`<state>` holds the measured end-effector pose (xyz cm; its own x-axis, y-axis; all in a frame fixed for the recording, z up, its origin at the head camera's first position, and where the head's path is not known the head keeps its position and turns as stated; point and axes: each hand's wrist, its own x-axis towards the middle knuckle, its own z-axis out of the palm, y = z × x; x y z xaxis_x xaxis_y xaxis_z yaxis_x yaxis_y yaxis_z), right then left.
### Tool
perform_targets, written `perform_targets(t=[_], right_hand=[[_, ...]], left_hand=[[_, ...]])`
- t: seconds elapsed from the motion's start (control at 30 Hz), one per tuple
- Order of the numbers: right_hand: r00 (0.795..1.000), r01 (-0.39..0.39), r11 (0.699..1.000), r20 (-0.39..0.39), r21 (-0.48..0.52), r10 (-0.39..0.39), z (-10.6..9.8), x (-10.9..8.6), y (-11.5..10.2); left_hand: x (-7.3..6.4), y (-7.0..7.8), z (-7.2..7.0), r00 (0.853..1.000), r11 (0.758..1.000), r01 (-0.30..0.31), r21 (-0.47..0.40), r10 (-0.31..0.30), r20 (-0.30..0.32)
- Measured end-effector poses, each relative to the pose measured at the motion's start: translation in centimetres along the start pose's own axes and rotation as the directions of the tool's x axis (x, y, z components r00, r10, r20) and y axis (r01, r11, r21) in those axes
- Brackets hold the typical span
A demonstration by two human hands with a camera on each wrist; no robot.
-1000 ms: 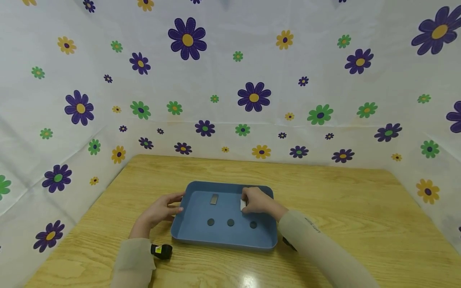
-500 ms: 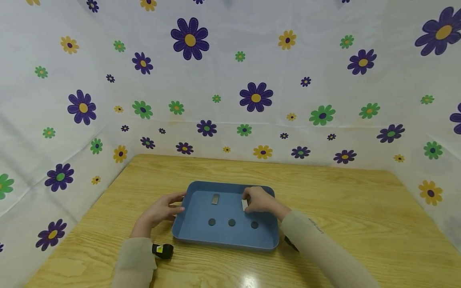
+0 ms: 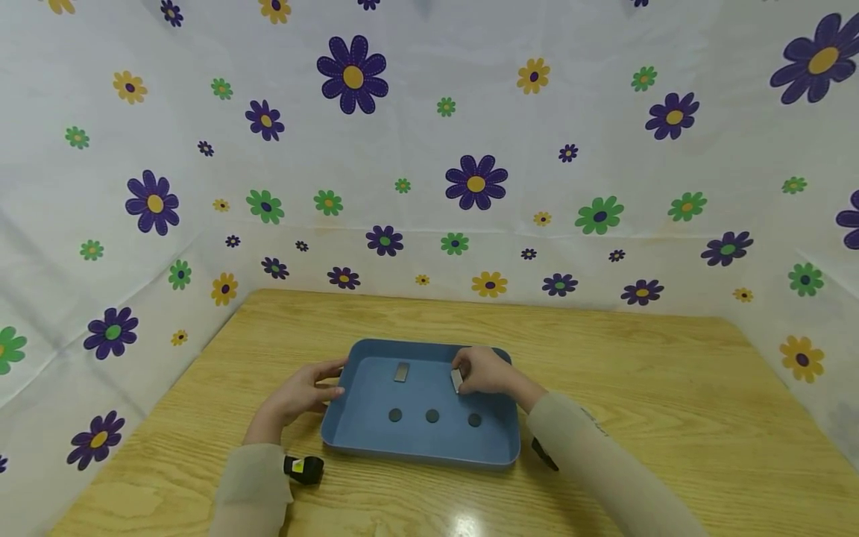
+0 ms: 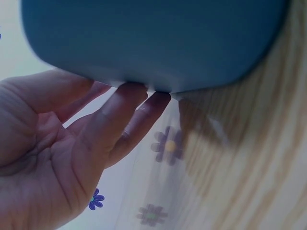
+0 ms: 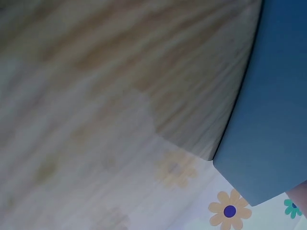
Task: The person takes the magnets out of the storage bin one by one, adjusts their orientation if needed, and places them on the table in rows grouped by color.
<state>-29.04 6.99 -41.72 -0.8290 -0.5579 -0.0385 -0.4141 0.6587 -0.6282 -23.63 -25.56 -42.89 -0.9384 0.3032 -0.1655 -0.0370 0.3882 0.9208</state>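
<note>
A shallow blue tray (image 3: 416,451) stands on the wooden table. My left hand (image 3: 302,388) touches its left side, thumb at the rim and the other fingers fairly straight; in the left wrist view, fingertips (image 4: 132,91) meet the tray's wall. Over the tray's back right, my right hand (image 3: 486,371) pinches a small pale rectangular block (image 3: 457,380) between thumb and fingers, tilted and partly covered. In the tray lie a similar flat grey rectangular piece (image 3: 401,372) and three dark round discs: left disc (image 3: 395,415), middle disc (image 3: 432,416) and right disc (image 3: 475,420).
The wooden table (image 3: 624,388) extends around the tray on every side. A white flowered curtain (image 3: 403,149) hangs behind it and at both sides. A black wrist camera (image 3: 305,470) sits at the left wrist, close to the tray's front left corner.
The pale block has tilted in my right hand, showing a narrower white face. That hand has shifted slightly right. My left hand, the discs and the other rectangular piece stay put.
</note>
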Motion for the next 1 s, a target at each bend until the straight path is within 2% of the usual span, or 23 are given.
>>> perform_targets(t=[0.23, 0.4, 0.63, 0.67, 0.77, 1.0], right_hand=[[0.996, 0.056, 0.995, -0.073, 0.084, -0.050, -0.7, -0.4, 0.1], [0.992, 0.061, 0.986, -0.119, 0.152, -0.043, -1.3, -0.6, 0.0], [0.983, 0.127, 0.940, -0.164, 0.315, -0.078, -2.4, -1.4, 0.0], [0.979, 0.159, 0.931, -0.176, 0.329, -0.105, -2.5, -1.7, 0.1], [0.975, 0.180, 0.916, -0.185, 0.358, -0.119, -3.0, -2.4, 0.2], [0.983, 0.094, 0.927, -0.179, 0.363, -0.029, -3.9, -3.5, 1.1]], left_hand=[[0.0, 0.0, 0.0, 1.000, 1.000, -0.001, -0.005, 0.001, 0.006], [-0.1, 0.1, -0.2, 0.999, 1.000, -0.017, 0.004, 0.016, 0.032], [-0.1, 0.2, -0.2, 0.999, 1.000, -0.014, 0.000, 0.014, 0.041], [-0.1, 0.2, -0.2, 0.999, 1.000, -0.017, 0.001, 0.017, 0.046], [-0.1, 0.2, -0.2, 0.999, 1.000, -0.021, -0.005, 0.021, 0.049], [-0.2, 0.3, -0.2, 0.999, 1.000, -0.021, -0.001, 0.021, 0.045]])
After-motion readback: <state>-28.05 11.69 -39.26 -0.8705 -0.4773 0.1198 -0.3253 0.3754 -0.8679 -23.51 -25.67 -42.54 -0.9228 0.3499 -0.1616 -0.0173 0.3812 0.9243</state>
